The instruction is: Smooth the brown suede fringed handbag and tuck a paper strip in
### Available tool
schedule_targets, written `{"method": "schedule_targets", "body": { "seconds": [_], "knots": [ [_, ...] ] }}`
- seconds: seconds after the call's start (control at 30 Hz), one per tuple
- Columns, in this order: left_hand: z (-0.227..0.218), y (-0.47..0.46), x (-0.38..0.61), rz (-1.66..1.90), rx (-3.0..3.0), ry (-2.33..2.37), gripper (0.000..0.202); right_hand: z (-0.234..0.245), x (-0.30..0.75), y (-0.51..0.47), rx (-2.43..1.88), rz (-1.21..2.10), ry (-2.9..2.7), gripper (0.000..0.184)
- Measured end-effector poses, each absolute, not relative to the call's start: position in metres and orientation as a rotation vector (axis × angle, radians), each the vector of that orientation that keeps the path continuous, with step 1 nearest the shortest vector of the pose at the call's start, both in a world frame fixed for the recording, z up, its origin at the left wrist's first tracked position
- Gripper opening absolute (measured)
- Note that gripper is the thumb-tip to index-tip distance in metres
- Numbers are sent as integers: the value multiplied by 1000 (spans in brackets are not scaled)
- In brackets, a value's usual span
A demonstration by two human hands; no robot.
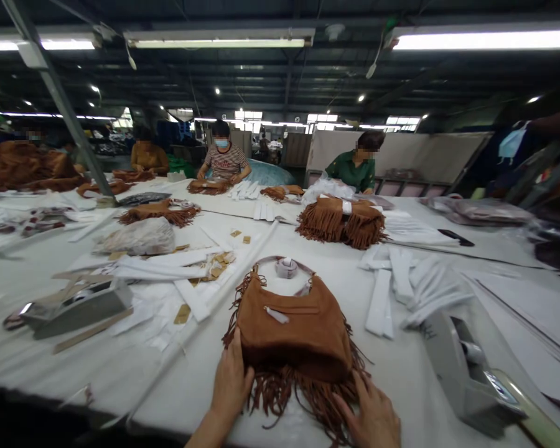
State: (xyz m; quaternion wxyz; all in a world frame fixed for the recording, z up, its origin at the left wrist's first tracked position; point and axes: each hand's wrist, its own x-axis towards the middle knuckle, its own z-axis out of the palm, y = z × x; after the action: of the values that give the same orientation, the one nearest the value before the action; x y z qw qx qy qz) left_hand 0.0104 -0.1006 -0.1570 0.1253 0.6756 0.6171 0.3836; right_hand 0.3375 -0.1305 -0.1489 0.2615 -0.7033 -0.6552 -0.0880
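Observation:
A brown fringed handbag (294, 323) lies on the white table before me, its strap curving away at the top. Over the strap area sits a small wrapped roll (286, 267), and a white wrapped zipper pull (277, 315) rests on the bag's front. My left hand (232, 376) touches the lower left side of the bag, fingers stretched out. At the lower right corner, my right hand (371, 410) lies against the fringe (324, 398) with its fingers spread. Neither hand is closed around the bag.
Tape dispensers stand left (81, 305) and right (471, 367). White paper strips (382, 298) and golden tags (219, 267) lie scattered. Beyond are a stack of fringed bags (340, 221), a plastic-wrapped bundle (137, 236) and a dark phone-like object (456, 238). Several people work across the table.

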Motion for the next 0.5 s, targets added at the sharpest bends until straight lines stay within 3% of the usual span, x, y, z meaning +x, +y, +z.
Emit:
{"method": "schedule_targets", "body": {
  "seconds": [0.2,0.4,0.5],
  "knots": [
    [-157,-80,-18,1124,1940,1592,73,-151,318,-123,-1651,59,-1892,29],
    [-128,-44,-44,1045,2050,1675,63,-128,320,-101,-1667,172,-1925,29],
    [-117,-52,-45,1110,2020,1779,64,-120,321,-112,-1734,13,-1916,32]
  ]
}}
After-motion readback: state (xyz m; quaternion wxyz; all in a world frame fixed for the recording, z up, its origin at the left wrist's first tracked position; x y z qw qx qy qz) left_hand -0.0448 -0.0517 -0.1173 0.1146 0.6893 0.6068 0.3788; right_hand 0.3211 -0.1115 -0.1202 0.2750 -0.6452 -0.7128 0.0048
